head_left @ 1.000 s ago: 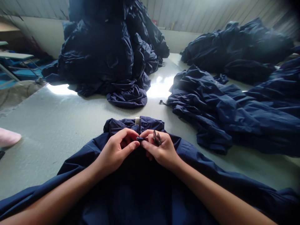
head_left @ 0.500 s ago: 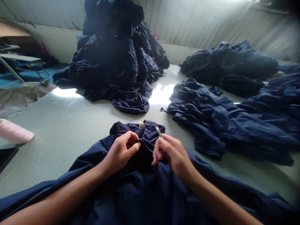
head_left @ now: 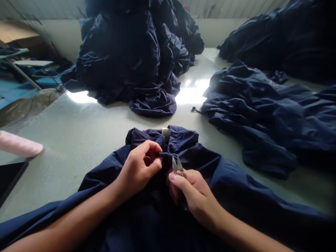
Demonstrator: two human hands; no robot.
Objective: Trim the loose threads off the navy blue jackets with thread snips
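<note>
A navy jacket (head_left: 154, 217) lies spread in front of me, its collar end with a pale label (head_left: 166, 133) pointing away. With thumb and fingertips, my left hand (head_left: 143, 164) pinches a bit of dark trim at the jacket's neck. My right hand (head_left: 193, 187) is wrapped round a pair of thread snips (head_left: 177, 166). The two metal blades stand apart and point up and away, just below a narrow strip of the neck fabric. Whether the blades touch the cloth I cannot tell. Part of the snips is hidden inside my fist.
A tall heap of navy garments (head_left: 126, 59) stands on the pale table (head_left: 65, 129). More navy garments (head_left: 252, 101) lie at the right, with another pile (head_left: 275, 42) behind. At the left are a pink thread cone (head_left: 19, 144) and a flat black object (head_left: 12, 178).
My right hand has turned and come lower, bringing the snips' blades into plain sight near the neck trim. The left hand keeps its pinch. The view has tilted down.
</note>
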